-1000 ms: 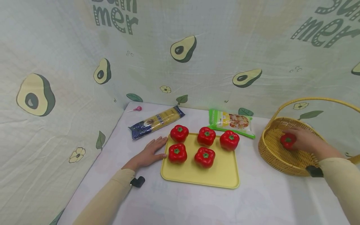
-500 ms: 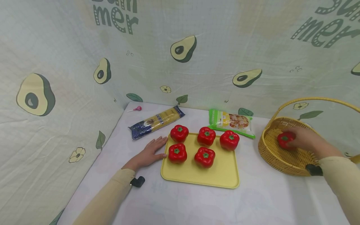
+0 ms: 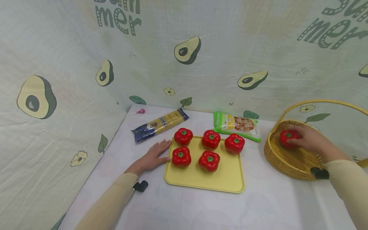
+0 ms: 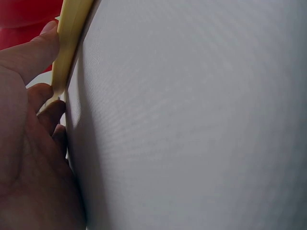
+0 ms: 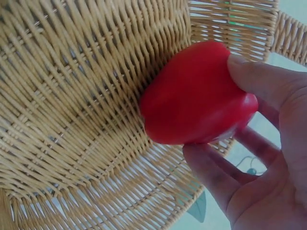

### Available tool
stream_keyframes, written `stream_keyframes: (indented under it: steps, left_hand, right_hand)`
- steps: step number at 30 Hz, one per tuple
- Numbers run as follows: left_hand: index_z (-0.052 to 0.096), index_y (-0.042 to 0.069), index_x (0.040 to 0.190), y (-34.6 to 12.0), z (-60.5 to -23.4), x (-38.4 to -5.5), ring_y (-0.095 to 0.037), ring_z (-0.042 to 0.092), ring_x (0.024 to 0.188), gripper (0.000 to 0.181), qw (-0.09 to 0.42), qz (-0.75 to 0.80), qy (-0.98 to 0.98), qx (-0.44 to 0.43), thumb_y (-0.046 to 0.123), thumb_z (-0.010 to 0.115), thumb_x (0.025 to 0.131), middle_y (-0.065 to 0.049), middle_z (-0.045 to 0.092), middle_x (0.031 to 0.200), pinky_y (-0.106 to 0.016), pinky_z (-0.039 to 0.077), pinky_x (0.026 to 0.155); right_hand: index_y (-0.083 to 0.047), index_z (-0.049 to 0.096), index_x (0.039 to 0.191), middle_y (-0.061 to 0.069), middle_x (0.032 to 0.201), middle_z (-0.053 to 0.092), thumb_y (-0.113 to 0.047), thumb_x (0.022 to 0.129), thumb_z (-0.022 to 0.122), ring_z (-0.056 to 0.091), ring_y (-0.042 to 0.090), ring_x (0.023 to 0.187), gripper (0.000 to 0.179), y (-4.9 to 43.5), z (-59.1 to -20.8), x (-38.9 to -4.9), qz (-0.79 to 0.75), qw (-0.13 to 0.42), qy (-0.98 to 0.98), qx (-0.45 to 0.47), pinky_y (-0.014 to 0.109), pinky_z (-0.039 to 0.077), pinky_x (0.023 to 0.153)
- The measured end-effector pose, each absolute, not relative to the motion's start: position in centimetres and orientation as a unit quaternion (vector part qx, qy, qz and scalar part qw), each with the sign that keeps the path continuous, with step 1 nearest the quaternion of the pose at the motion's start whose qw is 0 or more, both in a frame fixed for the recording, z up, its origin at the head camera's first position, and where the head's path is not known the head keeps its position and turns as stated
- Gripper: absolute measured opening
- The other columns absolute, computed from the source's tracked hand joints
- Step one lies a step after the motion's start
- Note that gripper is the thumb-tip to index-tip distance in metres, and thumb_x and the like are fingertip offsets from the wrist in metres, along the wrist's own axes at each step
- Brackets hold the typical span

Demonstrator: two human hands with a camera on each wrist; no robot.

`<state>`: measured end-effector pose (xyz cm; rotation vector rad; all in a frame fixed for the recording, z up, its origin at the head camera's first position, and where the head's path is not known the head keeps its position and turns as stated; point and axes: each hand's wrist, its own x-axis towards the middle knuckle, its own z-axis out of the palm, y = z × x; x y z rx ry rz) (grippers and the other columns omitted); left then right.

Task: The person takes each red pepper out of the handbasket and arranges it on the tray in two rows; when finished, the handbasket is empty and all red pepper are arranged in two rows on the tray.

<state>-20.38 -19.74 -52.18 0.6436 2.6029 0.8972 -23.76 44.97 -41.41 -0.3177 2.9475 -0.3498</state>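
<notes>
Inside the wicker basket [image 3: 271, 156], my right hand [image 3: 311, 139] grips a red bell pepper [image 3: 288, 139] between thumb and fingers. In the right wrist view the pepper [image 5: 192, 96] lies against the woven basket [image 5: 62, 110]. My left hand [image 3: 152, 156] rests flat on the table with fingers extended, touching the left edge of the yellow tray [image 3: 201, 183]. The left wrist view has the thumb against the tray's rim [image 4: 72, 43]. Several red bell peppers stand on the tray, among them one [image 3: 181, 157] close to my left thumb and another [image 3: 209, 161] near the middle.
A blue-and-yellow pasta packet [image 3: 160, 125] lies behind the tray's left side. At the back lies a green-edged food packet [image 3: 237, 125]. A pink lollipop [image 3: 141, 111] is in the far left corner. The basket's tall handle [image 3: 325, 101] arches above it.
My right hand has shifted the bell pepper slightly left and back within the basket. The left hand, the tray and its peppers have stayed in place.
</notes>
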Motion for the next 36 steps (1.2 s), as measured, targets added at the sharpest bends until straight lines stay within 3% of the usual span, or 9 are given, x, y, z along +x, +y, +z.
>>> stream_keyframes:
  steps: [7,21,36]
  left_hand:
    - [0.022,0.025,0.164,-19.75,-52.3,-20.4,-0.021,0.005,0.157,0.082,0.154,0.313,0.909,0.226,0.05,0.064,0.097,0.005,0.02,0.169,-0.048,0.001,0.127]
    - [0.023,0.026,0.164,-19.77,-52.2,-20.31,-0.021,0.004,0.157,0.083,0.156,0.318,0.908,0.224,0.051,0.064,0.096,0.006,0.019,0.169,-0.048,0.001,0.127]
    - [0.022,0.025,0.164,-19.73,-52.18,-20.29,-0.021,0.004,0.157,0.083,0.155,0.312,0.91,0.224,0.049,0.065,0.096,0.005,0.02,0.169,-0.048,0.002,0.127]
  right_hand:
    - [0.007,0.046,0.143,0.048,0.136,0.041,-0.035,0.102,0.061,0.037,0.068,0.123,0.06,44.63,-41.09,-23.72,-0.134,0.096,0.982,-0.089,0.078,0.03,0.102]
    - [0.014,0.038,0.142,0.043,0.132,0.045,-0.049,0.095,0.069,0.044,0.059,0.119,0.084,45.05,-41.24,-23.61,-0.183,0.112,0.976,-0.042,0.074,0.037,0.098]
    - [0.009,0.036,0.149,0.044,0.141,0.035,-0.04,0.101,0.064,0.038,0.062,0.124,0.075,45.31,-41.33,-22.96,-0.229,0.121,0.964,-0.054,0.077,0.033,0.098]
